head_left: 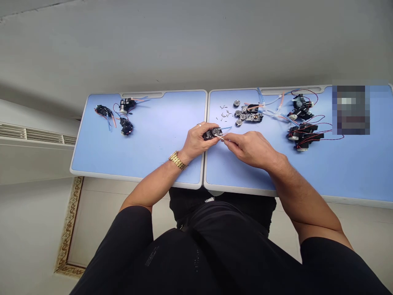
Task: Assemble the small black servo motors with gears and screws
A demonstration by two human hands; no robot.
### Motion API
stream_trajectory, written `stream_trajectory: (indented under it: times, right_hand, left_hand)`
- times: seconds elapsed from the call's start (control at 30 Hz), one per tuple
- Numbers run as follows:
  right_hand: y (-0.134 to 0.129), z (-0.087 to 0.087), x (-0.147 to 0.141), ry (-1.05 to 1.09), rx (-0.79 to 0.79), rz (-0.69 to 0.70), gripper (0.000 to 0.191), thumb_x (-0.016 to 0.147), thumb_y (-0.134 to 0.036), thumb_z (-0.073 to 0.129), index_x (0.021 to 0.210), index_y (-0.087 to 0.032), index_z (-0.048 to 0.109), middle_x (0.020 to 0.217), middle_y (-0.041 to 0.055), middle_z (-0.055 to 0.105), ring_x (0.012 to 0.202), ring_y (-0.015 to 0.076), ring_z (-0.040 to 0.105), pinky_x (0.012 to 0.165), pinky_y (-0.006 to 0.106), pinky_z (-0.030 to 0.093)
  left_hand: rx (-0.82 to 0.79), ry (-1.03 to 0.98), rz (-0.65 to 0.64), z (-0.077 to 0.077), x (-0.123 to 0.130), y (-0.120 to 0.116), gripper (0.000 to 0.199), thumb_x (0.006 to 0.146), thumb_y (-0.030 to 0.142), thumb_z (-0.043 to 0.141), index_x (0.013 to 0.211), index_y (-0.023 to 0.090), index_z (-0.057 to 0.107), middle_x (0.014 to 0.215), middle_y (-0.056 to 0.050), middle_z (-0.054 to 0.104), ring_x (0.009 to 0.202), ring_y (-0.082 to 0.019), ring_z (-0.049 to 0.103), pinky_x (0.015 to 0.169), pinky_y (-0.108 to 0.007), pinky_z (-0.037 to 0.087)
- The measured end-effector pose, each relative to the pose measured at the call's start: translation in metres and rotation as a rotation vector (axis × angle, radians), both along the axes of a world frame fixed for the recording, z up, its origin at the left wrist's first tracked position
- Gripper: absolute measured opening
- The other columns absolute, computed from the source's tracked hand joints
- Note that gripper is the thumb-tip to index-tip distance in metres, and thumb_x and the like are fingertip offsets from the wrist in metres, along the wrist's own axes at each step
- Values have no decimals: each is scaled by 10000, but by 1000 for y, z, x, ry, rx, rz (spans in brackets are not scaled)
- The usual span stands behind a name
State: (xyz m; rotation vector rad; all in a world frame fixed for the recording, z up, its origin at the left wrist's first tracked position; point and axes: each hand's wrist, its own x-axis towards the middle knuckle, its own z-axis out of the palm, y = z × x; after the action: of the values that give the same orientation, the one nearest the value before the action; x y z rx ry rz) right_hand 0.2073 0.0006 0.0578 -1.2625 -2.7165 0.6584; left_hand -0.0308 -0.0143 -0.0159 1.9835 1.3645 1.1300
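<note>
My left hand (196, 141) grips a small black motor assembly (212, 133) with pale blue tubing trailing from it. My right hand (250, 149) pinches a thin metal tool (219, 137), whose tip touches the assembly's round silver end. Just above my hands lie several tiny metal pins or screws (223, 114). To their right sit a round bearing-like disc (236, 103) and a metal gear plate (248, 115). Several finished-looking black assemblies with red wires stand at the left (126, 125) and right (303, 135) of the desks.
Two blue desks (159, 135) stand side by side, with a seam between them at my hands. Wires and tubing (273, 111) spread across the right desk. A pixelated block (351, 110) covers its far right corner. A wall radiator (33, 133) sits left.
</note>
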Motion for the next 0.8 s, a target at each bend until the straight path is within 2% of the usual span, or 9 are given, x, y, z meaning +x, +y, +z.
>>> stream_trajectory:
  times: [0.2, 0.3, 0.43, 0.5, 0.63, 0.8]
  right_hand:
    - [-7, 7, -13, -106, -96, -40, 425, 1147, -344, 387, 1257, -190, 768, 908, 104, 821, 753, 266, 689, 691, 364, 297]
    - [-10, 7, -17, -71, -160, -53, 381, 1140, -316, 406, 1197, -188, 760, 867, 96, 802, 754, 263, 694, 686, 358, 308]
    - [-11, 4, -18, 153, -442, -101, 312, 1123, -247, 401, 1156, -191, 706, 651, -13, 695, 588, 182, 656, 687, 304, 434]
    - [-10, 1, -19, 272, -606, -142, 278, 1104, -223, 400, 1129, -204, 676, 591, -62, 654, 475, 145, 612, 635, 275, 480]
    - [-12, -6, -22, 469, -816, -196, 197, 1081, -257, 439, 1047, -223, 630, 536, -85, 632, 376, 129, 573, 479, 245, 467]
    - [-22, -19, -35, 683, -938, -297, 175, 1075, -369, 506, 1000, -236, 591, 516, -72, 635, 351, 128, 551, 396, 229, 438]
  left_hand:
    - [6, 99, 57, -3, 2, -3, 329, 973, 368, 848, 1271, 240, 789, 1008, -32, 784, 888, -169, 693, 866, -324, 583]
    - [31, 123, 69, -6, 4, -5, 344, 987, 378, 835, 1297, 237, 790, 997, -36, 755, 901, -172, 681, 873, -319, 584]
    - [51, 155, 109, -10, 5, -7, 351, 1013, 396, 800, 1328, 242, 782, 1016, -35, 709, 924, -167, 675, 870, -299, 587]
    - [60, 180, 135, -12, 6, -8, 367, 1033, 438, 775, 1352, 255, 775, 1028, -35, 682, 915, -161, 668, 836, -286, 586]
    - [127, 239, 177, -16, 7, -9, 391, 1060, 464, 736, 1392, 259, 771, 1039, -46, 657, 881, -154, 649, 736, -258, 556]
    - [150, 293, 220, -18, 7, -10, 394, 1083, 479, 692, 1400, 259, 774, 1040, -59, 658, 851, -151, 632, 670, -241, 516]
